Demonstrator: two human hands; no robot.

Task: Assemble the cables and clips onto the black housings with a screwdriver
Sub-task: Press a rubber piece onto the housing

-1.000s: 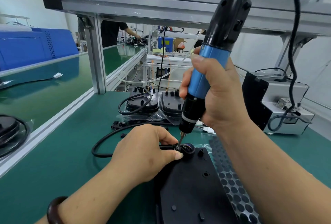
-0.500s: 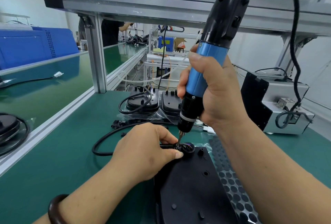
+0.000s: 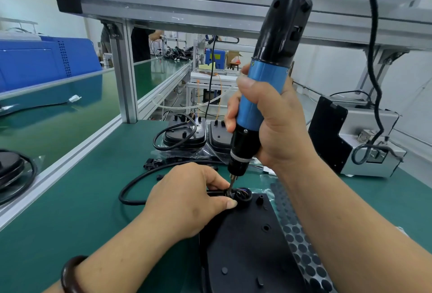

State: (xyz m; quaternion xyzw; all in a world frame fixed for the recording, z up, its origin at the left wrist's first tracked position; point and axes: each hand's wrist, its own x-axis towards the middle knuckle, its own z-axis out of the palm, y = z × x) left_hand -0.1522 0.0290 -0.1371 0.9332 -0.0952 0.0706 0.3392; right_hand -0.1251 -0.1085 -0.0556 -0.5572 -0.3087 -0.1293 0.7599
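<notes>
Head cam: your right hand (image 3: pixel 275 129) is wrapped tight round the blue-and-black electric screwdriver (image 3: pixel 264 96). You hold it near upright, bit down on the far-left corner of the flat black plastic housing (image 3: pixel 247 246), which lies btwn your wrists. Your left hand (image 3: pixel 187 201) sits just left of the bit, thumb & forefinger pinching the black rubber cable (image 3: pixel 140 180) where it meets the housing; your fingers hide what's under them. The cable loops out left of that hand over the green bench mat (image 3: pixel 81 210).

The round black socket (image 3: pixel 243 195), touching the bit's right side, has coloured wire ends in it. Under your right forearm is a sheet of round black pads (image 3: pixel 299 246), partly covered by the arm. Beyond both hands are two stacks of black housings (image 3: pixel 184 133) on clear plastic, the left one w/ a cable looped over it. Right of your right hand is a grey metal box w/ black front panel (image 3: pixel 364 147), and a black lead hangs down to it. Your left wrist has a dark brown bangle (image 3: pixel 70 274).
</notes>
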